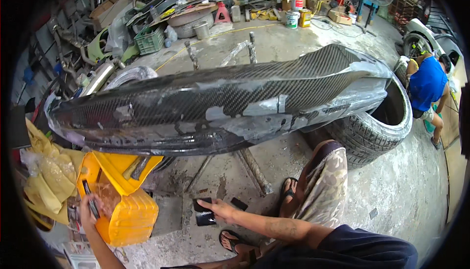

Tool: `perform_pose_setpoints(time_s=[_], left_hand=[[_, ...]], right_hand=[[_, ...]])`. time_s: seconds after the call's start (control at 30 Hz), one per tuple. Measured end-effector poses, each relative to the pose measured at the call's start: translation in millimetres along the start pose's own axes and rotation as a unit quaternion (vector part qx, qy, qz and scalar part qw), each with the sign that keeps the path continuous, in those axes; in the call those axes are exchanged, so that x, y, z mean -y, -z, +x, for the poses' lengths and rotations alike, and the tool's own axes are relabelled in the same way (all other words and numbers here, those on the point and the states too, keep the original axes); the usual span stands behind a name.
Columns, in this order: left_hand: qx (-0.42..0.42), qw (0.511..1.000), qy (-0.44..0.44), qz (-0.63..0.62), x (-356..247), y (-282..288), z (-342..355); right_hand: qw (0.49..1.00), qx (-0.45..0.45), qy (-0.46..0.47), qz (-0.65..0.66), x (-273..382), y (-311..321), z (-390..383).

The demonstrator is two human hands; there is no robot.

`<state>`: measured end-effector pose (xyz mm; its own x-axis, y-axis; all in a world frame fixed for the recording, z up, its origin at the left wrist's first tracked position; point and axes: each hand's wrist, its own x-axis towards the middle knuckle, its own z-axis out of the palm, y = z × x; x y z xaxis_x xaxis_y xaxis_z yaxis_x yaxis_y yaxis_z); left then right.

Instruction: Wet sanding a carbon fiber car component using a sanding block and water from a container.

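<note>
My left hand (88,211) is closed around a slim black tool (90,196), whose exact kind I cannot make out. It is at the left side of a cut-open yellow plastic container (134,219). My right hand (223,210) pinches a flat black sheet (205,218), thumb on top, low over the concrete floor. Another small black piece (239,204) lies just beyond its fingers. Ahead of both hands stretches a long carbon-fibre car body part (230,95), with a woven pattern and grey patches. It rests on a metal stand (252,171).
Tyres (367,139) stand under the part's right end. Crumpled tan sheeting (46,171) lies at the left. Paint cans (292,19), a green crate (149,40) and a red jack stand (222,13) are at the back. A person in blue (428,90) bends over at the right.
</note>
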<state>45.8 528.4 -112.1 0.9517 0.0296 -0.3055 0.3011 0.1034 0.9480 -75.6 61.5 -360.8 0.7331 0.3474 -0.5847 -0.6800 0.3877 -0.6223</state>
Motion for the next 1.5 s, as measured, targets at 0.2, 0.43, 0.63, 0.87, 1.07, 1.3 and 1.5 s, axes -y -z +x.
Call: perform_pose_setpoints(time_s=[0.2,0.43,0.63,0.87,1.07,1.3,1.5], left_hand=[[0.166,0.957,0.123,0.202,-4,-227,-49],[0.027,0.832,-0.158,0.531,157,-314,-50],[-0.090,0.935,-0.140,0.313,254,-378,-88],[-0.014,0.939,-0.121,0.322,258,-421,-105],[-0.086,0.937,-0.148,0.306,242,-391,-127],[-0.077,0.965,-0.078,0.238,241,-393,-137],[-0.013,0.958,-0.058,-0.280,242,-405,-141]], right_hand=[[0.997,0.036,0.067,-0.005,47,-89,42],[0.989,0.056,0.133,0.026,32,-32,69],[0.986,-0.069,0.103,-0.116,42,19,-42],[0.974,-0.057,0.156,-0.154,55,66,-99],[0.913,-0.166,0.314,-0.200,51,46,-99],[0.904,-0.142,0.335,-0.223,59,40,-93],[0.860,-0.193,0.403,-0.247,66,26,-103]])
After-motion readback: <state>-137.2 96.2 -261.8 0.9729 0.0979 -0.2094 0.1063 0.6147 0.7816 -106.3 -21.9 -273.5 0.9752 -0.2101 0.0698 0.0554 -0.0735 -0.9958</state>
